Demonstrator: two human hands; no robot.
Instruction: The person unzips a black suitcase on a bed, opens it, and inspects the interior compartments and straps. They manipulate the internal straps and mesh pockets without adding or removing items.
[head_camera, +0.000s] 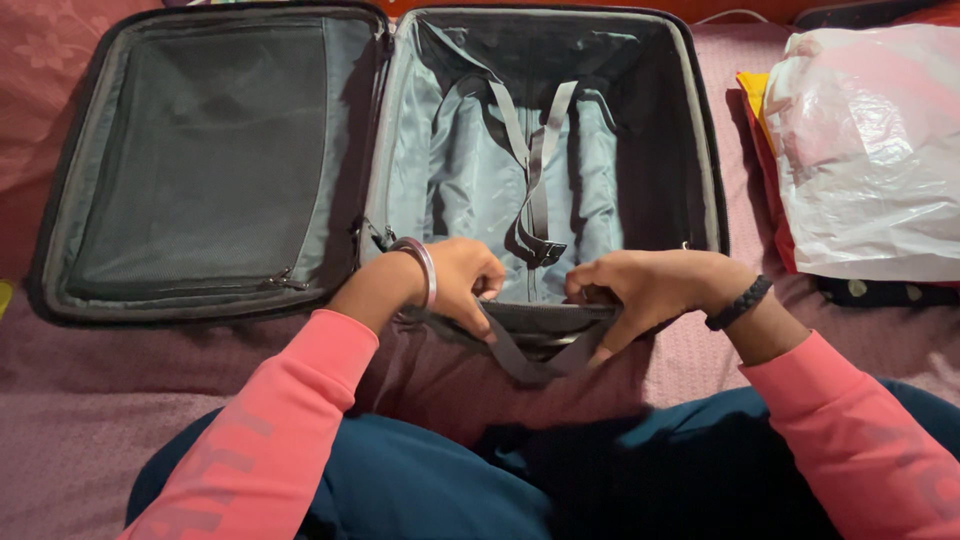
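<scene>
Suitcase (380, 150) lay open on bed cover (80, 400): two halves, one white plastic bag (870, 150) beside.
Two hands: left hand (462, 275) and right hand (645, 285) each pinched grey strap (530, 355) at near rim; strap's loop partly hidden, bag cut off.

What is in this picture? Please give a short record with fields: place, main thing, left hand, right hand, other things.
place: a pink bedspread, seen from above
main thing: an open suitcase, mesh panel in its left half, grey straps crossed in its right half
left hand: fingers closed on a grey strap at the near edge; metal bangle on the wrist
right hand: fingers grip the same strap; dark braided band on the wrist
other things: a white plastic bag to the right
</scene>
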